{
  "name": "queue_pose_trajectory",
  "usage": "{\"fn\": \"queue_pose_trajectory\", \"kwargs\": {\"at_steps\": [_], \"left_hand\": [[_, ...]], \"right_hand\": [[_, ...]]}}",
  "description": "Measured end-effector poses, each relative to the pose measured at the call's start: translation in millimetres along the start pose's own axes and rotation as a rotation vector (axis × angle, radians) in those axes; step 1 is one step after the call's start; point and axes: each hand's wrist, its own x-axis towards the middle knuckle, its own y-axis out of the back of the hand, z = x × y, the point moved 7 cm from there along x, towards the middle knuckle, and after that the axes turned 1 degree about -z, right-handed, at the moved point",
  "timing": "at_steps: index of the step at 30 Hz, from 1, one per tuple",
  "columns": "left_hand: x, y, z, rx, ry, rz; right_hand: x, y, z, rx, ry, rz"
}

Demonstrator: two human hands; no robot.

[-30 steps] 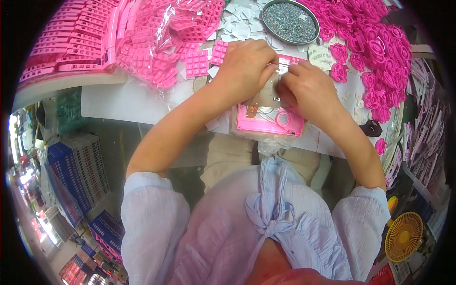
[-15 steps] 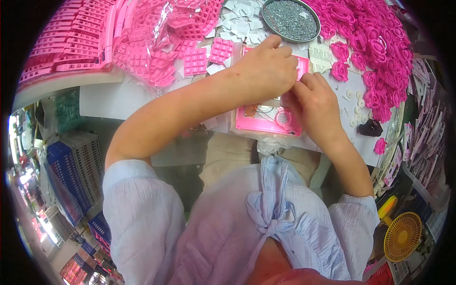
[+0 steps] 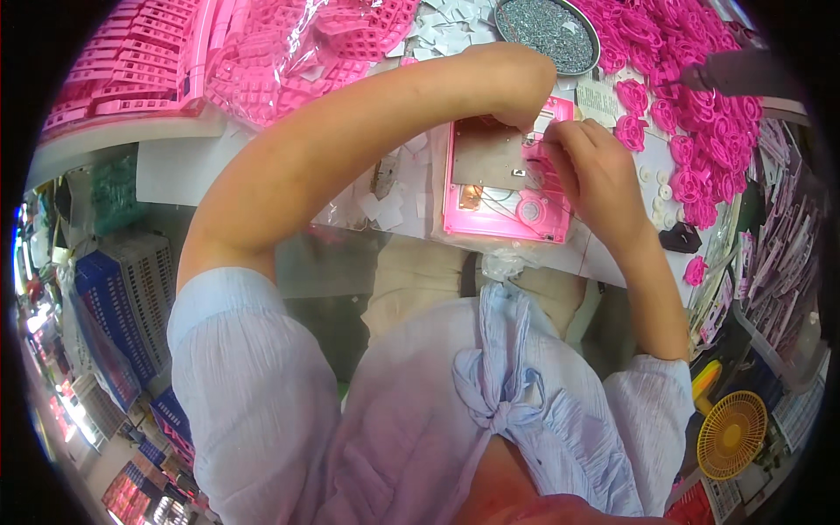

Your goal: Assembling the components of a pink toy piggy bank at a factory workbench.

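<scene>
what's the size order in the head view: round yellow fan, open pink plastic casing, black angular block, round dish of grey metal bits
1. Pink casing
2. Dish and yellow fan: too alike to rank
3. Black block

An open, shallow, rectangular casing of bright pink plastic [image 3: 551, 232] lies flat, hollow side up, close to the near edge of the white surface [image 3: 179, 171], its short near end roughly along that edge. A flat, brownish-grey, rectangular board [image 3: 487, 153] lies over the left middle of the casing, with a small, shiny metallic part [image 3: 519, 173] at the board's near right corner. Nearer the edge, the casing's floor shows a small coppery patch [image 3: 471, 197] on the left and a round, raised pink plastic ring [image 3: 529, 210] on the right. Thin dark wires run loosely beside the ring; the casing's far left part is hidden
</scene>
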Motion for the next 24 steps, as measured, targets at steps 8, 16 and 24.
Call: {"fn": "queue_pose_trajectory", "kwargs": {"at_steps": [8,16,24], "left_hand": [[-11,2,-2,-0.052,-0.040,0.138],[-19,1,-3,-0.120,-0.077,0.159],[-21,7,3,-0.057,-0.139,0.075]], "right_hand": [[6,-10,11,0.007,-0.006,0.137],[9,3,-4,-0.124,0.364,-0.164],[21,1,-4,-0.036,0.278,-0.349]]}}
